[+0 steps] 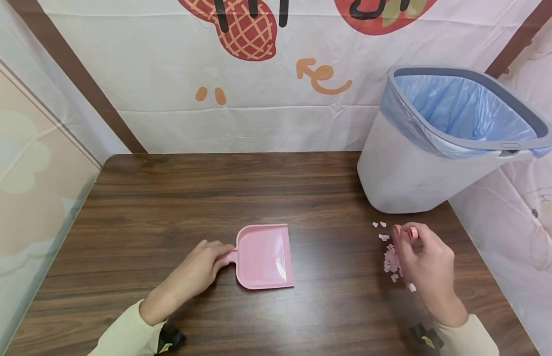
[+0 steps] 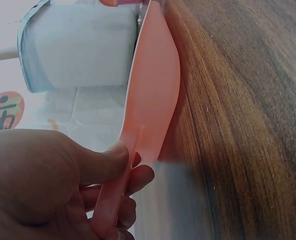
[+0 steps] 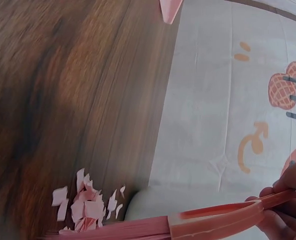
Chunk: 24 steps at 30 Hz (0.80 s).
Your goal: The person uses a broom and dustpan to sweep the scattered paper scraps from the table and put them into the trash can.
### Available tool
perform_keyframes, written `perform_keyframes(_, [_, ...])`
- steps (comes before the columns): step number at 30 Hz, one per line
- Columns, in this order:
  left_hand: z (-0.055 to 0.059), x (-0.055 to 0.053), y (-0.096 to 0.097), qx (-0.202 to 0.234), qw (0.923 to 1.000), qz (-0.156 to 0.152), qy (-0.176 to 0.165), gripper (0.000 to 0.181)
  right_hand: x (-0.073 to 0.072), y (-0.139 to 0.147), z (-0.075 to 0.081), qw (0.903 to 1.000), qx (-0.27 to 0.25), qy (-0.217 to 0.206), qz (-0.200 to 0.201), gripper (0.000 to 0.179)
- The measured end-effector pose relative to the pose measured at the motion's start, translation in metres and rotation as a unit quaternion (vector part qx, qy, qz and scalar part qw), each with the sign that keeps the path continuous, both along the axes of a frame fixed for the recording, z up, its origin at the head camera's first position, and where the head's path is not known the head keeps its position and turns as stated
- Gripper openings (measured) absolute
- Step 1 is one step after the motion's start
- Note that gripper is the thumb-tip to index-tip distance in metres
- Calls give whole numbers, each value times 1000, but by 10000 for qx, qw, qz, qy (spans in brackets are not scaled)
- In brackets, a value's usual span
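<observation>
1. Paper scraps [image 1: 391,259], pale pink, lie in a loose heap near the tabletop's [image 1: 213,188] right edge, strung out from its far side toward its near side; a few sit apart, nearest the bin.
2. Right hand [image 1: 429,262]: fingers curl round the end of a pink hand brush [image 3: 213,225], with the handle pinched between thumb and fingers. It is much the nearer hand to the scraps.
3. Bristles [image 3: 122,231] point away from the grip toward the tabletop's near edge, as the right wrist view shows. The heap lies just beside them, on the dustpan's side; whether they touch any scraps cannot be told.
4. Left hand [image 1: 202,262]: thumb and fingers close round the handle of a pink dustpan [image 1: 260,257], which rests around the middle of the tabletop.
5. Dustpan's long axis, handle to lip, runs left to right, about parallel with the tabletop's far edge. Its straight lip faces the right edge and so the heap, with bare wood between; nothing lies in the pan.
6. Trash bin [image 1: 404,163], white with a grey rim and blue liner [image 1: 462,106], stands at the tabletop's far right corner, just beyond the scraps.
</observation>
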State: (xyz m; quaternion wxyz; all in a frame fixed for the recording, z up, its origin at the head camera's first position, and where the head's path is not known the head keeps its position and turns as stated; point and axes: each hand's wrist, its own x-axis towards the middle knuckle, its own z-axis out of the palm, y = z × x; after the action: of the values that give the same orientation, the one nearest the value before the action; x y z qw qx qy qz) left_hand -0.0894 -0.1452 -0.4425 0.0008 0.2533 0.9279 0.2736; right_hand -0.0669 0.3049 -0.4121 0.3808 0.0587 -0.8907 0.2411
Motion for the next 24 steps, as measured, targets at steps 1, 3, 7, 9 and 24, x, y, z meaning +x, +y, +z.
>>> perform_keyframes(1, [0,0,0,5,10000,-2,2,22,-1,-1,1,10000,-15,-16,39,7])
perform_keyframes(3, [1,0,0,8,10000,1,24,22,-2,-5,2,9999,-61,-26,97,7])
perform_keyframes(7, [0,-1,1,39,10000,-20,62,21,-5,-12,4,9996,-149,-146,188,7])
perform_keyframes(9, [0,-1,1,49,10000,-20,58,21,-6,-17,6,9992,-210,-260,221,9])
perform_keyframes(24, [0,0,1,-18,10000,17,23,22,-16,-52,10,9953,-634,-230,694,16])
